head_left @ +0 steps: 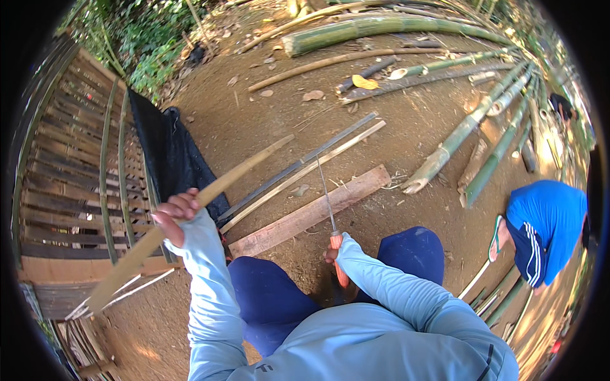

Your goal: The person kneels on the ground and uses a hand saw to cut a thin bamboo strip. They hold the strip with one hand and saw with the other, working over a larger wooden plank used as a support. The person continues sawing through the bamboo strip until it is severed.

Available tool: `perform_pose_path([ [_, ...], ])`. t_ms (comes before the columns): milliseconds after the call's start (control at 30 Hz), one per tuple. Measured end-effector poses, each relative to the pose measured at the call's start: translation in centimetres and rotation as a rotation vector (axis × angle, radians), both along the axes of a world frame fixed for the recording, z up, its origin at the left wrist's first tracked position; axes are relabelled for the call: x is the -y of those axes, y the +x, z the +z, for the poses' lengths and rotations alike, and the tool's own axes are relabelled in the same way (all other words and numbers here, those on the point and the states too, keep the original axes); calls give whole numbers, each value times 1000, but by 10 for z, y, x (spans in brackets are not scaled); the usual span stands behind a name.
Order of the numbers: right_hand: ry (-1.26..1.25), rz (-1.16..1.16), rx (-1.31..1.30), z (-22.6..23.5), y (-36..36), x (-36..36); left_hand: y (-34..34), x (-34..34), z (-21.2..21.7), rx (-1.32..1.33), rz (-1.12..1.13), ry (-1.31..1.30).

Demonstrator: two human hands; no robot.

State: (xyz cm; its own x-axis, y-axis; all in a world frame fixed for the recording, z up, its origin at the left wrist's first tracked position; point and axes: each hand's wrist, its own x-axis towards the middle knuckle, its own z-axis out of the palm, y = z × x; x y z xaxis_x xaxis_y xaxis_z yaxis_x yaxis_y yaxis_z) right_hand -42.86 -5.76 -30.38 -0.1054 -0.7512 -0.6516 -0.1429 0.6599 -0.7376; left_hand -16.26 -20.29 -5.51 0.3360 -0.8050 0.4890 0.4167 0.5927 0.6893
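A long, flat, pale bamboo strip [244,166] slants across the left side, its far end narrowing to a point. My left hand [178,213] is closed round its middle and holds it off the ground. In front of my body, my right hand [331,254] grips a knife [337,242] by its orange-red handle. The long, thin blade points away from me and a little to the left, apart from the bamboo strip. Beneath the blade lies a reddish wooden plank [305,213] on the dirt. Whether the blade touches the plank I cannot tell.
Two narrow strips, one grey [298,162] and one pale [343,145], lie beyond the plank. A slatted bamboo panel [70,184] and black sheeting [168,152] stand left. Green bamboo poles [445,149] lie right and far. A person in blue [546,222] is close on the right.
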Motion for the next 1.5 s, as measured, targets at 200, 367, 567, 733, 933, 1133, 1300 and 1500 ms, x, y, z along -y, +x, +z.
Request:
perform_pose_path([
  [200,-102,-168,36,47,-17,-6,-19,-19,114,-138,-126,-138],
  [367,-329,-329,-149,1,-33,-10,-20,-28,134,-79,-149,-280],
  [567,-380,-421,-102,6,-41,-21,-65,-38,118,-155,-130,-187],
  [733,-332,-512,57,51,-38,-25,-75,-39,111,-118,-127,-168],
  [933,-315,-455,186,68,-39,-27,-82,-36,92,-93,-147,-159],
  [1133,-443,-267,-351,58,-37,-34,-98,-43,93,-117,-124,-141],
  [1300,-385,-171,-201,92,-47,-30,-108,-53,89,-108,-140,-138],
  [1500,-51,-67,-386,49,-36,-22,-108,-57,86,-1,-324,-250],
])
